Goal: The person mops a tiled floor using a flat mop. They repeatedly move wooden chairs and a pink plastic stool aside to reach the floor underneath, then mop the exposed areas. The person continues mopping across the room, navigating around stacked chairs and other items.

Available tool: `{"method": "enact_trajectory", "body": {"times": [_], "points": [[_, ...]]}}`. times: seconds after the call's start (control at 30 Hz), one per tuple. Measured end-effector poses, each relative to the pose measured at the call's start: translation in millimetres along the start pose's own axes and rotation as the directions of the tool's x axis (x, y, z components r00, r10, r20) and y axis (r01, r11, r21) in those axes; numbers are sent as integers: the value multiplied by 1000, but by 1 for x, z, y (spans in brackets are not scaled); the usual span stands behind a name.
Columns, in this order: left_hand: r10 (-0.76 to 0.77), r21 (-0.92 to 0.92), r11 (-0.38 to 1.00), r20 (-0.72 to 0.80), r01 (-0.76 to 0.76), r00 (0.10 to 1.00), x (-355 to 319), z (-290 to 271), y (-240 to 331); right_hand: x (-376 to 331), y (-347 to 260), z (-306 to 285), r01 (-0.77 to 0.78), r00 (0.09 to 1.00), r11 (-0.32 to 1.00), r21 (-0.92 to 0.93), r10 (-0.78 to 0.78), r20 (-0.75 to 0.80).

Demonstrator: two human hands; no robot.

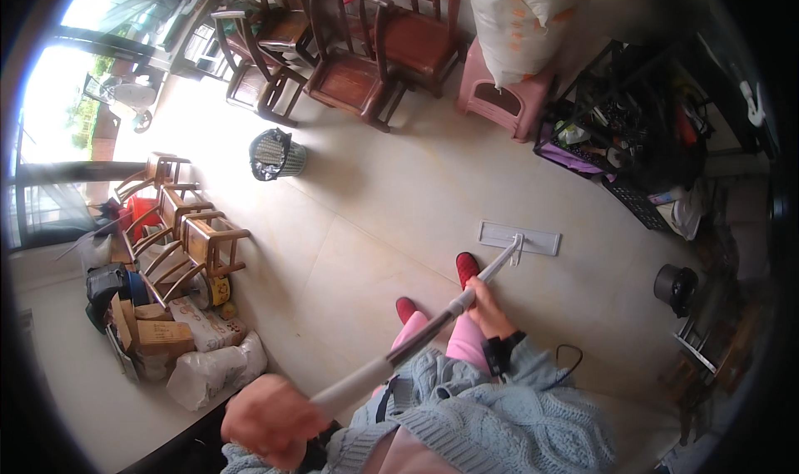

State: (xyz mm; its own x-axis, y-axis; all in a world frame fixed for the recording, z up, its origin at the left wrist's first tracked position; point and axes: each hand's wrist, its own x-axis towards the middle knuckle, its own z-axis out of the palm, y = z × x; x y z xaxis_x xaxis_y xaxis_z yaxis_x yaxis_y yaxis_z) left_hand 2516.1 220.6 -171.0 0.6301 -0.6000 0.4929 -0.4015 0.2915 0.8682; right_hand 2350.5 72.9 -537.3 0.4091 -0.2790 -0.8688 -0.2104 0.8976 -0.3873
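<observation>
A flat mop point(424, 337) runs slantwise across the view, from the lower left up to the right. Its white and grey handle ends in a rectangular white mop head point(543, 241) lying flat on the tiled floor. My left hand point(275, 421), somewhat blurred, is closed around the upper end of the handle. Farther down the pole, my right hand point(488, 309) grips it with wrapped fingers, just beyond a joint in the pole. A dark band circles my right wrist. The mop head sits just beyond my right red slipper point(468, 267).
Wooden chairs point(349, 79) and a pink stool point(503, 99) bearing a white sack point(520, 33) line the far side. A wastebasket point(279, 155) stands on the floor. Small wooden chairs point(204, 241) and boxes point(164, 338) crowd the left; a cluttered rack point(616, 133) is at right.
</observation>
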Motion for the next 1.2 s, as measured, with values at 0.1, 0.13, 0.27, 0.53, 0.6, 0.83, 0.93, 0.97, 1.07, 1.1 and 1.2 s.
{"method": "enact_trajectory", "body": {"times": [0.1,0.13,0.27,0.53,0.6,0.83,0.93,0.97,1.07,1.1,1.2], "points": [[-283,-281,925,-57,257,957,-21,-45,17,-11,24,40,135,990,991,-3,-135,-29],[-216,-302,941,-179,155,960,-28,-70,25,-15,35,59,56,998,998,22,-57,32],[-113,-271,962,-514,-36,850,-71,-176,74,-15,108,185,-107,982,984,139,83,171],[126,303,937,-757,175,641,-122,-251,67,45,214,401,-120,963,981,-152,152,223],[110,420,837,-756,351,645,-132,-246,35,64,216,412,-149,922,982,-119,181,342],[257,500,841,-705,206,661,-104,-264,34,40,208,350,-215,918,958,188,133,373],[-40,98,980,-758,174,651,-86,-240,32,12,204,256,-98,968,922,375,1,249],[-82,71,985,-621,160,780,-88,-221,21,8,200,206,441,861,892,-101,-389,328],[-170,-58,984,-561,167,810,-114,-140,-14,1,187,65,681,649,395,-617,-716,257],[-183,-22,978,-562,207,807,-127,-110,-27,-2,185,23,654,632,355,-667,-741,225],[-456,-327,880,-380,345,804,-160,-42,-61,-4,172,-80,453,828,663,-596,-561,5]]}}
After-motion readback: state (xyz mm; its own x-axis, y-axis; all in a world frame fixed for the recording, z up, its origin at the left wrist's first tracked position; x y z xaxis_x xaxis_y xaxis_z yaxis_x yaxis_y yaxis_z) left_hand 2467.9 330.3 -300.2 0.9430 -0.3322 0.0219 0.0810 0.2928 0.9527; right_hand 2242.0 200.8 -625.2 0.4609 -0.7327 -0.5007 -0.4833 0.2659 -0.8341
